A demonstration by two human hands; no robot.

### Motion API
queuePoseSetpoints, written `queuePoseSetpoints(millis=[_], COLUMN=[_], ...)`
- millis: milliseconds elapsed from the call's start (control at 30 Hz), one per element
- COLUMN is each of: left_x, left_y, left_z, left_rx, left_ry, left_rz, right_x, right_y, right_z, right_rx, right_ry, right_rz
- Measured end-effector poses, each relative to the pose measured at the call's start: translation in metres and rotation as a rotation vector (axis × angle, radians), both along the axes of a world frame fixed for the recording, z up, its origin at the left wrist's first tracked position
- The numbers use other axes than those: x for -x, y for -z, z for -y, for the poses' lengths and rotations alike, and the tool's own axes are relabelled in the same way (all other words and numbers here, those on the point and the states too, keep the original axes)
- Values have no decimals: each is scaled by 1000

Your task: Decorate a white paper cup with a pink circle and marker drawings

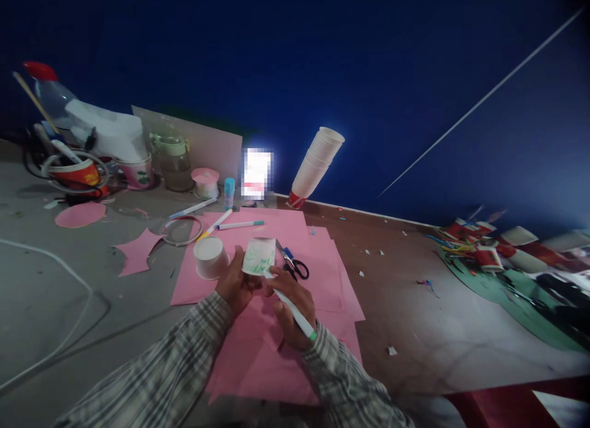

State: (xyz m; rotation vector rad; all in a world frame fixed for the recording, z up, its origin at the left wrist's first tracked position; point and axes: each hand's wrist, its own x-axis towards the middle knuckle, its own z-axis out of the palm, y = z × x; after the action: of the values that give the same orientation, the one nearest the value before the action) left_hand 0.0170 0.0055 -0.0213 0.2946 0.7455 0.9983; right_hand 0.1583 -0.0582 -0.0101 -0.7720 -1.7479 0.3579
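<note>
My left hand (237, 285) is closed around a white paper cup (259, 256) that has green marks on its side. My right hand (291, 302) grips a white marker with a green cap (295, 312), its tip touching the cup. Both hands hover over pink paper sheets (299, 243) spread on the grey floor. A second white cup (209, 256) stands upside down just left of my left hand. Black-handled scissors (295, 265) lie on the pink paper just right of the held cup.
Two markers (239, 225) and a ring (181, 230) lie beyond the sheets. A leaning stack of paper cups (317, 163), a jar (174, 160), tubs and a bottle (50, 93) line the blue wall. Pink cut-outs (80, 214) lie left; craft scraps (479, 249) right. A white cable (69, 274) runs left.
</note>
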Motion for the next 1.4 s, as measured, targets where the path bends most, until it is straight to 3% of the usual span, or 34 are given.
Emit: queuePoseSetpoints(millis=[367,800,1400], left_x=[-9,-10,-10], left_y=[-13,-14,-16], left_z=[2,2,3], left_rx=[39,24,11], left_ry=[-89,-68,-54], left_rz=[-65,-70,-55], right_x=[-5,-2,0], right_y=[3,9,5], right_z=[-2,-5,-6], right_rx=[181,273,288], right_ry=[138,244,235], right_rz=[-255,-283,-303])
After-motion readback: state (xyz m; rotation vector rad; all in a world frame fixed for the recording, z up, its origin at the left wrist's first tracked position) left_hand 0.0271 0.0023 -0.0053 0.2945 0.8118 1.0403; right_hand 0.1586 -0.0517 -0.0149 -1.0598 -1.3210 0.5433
